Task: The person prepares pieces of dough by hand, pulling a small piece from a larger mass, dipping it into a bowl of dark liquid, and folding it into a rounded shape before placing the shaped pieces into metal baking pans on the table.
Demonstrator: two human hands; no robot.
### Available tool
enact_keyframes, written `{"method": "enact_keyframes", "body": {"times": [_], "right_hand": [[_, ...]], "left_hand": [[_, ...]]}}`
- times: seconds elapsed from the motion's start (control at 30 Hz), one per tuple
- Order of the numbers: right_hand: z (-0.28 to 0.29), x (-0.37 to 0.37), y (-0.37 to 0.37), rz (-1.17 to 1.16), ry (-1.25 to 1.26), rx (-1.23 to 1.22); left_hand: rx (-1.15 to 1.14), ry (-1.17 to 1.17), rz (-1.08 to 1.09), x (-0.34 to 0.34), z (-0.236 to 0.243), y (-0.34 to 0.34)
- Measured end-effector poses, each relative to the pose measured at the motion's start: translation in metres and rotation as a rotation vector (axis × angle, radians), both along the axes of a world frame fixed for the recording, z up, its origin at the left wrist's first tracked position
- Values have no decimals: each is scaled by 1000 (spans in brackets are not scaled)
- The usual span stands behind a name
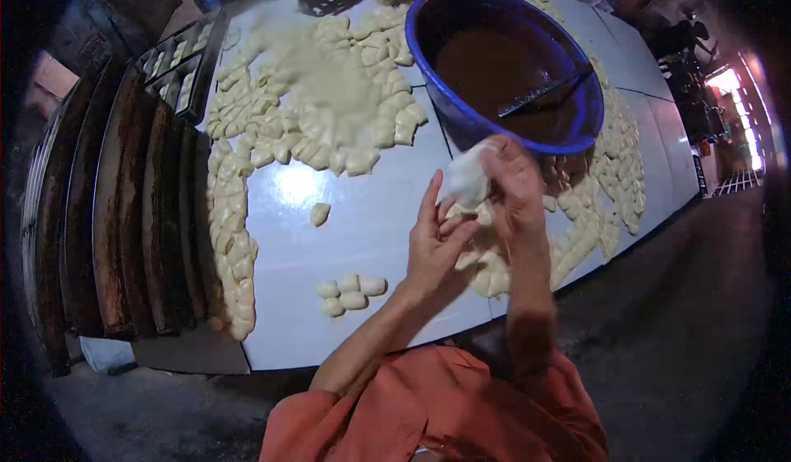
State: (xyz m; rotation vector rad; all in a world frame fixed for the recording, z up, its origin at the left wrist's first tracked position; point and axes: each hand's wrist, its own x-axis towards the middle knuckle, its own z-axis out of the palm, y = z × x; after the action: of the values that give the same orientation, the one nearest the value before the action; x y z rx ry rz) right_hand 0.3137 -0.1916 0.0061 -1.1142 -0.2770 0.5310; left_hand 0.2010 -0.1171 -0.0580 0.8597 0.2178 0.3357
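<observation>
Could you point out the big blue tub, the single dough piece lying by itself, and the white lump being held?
Blue tub (453, 111): head view, on its outer wall.
Single dough piece (320, 214): head view, its middle.
White lump (467, 177): head view, its visible side.

On your table (288, 244), dough pieces (309, 124) lie upper left, a basin (442, 91) upper right, a dough cluster (354, 301) lower centre; trays (109, 215) stand along the frame's left.

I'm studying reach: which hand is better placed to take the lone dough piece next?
Probably the left hand: nearer the dough piece, while the right hand holds a blurred white lump.
</observation>
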Motion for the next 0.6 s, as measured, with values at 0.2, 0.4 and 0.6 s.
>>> {"method": "enact_keyframes", "body": {"times": [0.2,0.4,0.6], "right_hand": [[13,163,-26,112,-590,-901],[-30,201,-17,689,-918,-1293],[20,152,-7,395,-89,-489]], "left_hand": [[180,224,-70,-5,-1,42],[300,354,-197,-7,7,54],[280,327,-234,4,5,52]]}}
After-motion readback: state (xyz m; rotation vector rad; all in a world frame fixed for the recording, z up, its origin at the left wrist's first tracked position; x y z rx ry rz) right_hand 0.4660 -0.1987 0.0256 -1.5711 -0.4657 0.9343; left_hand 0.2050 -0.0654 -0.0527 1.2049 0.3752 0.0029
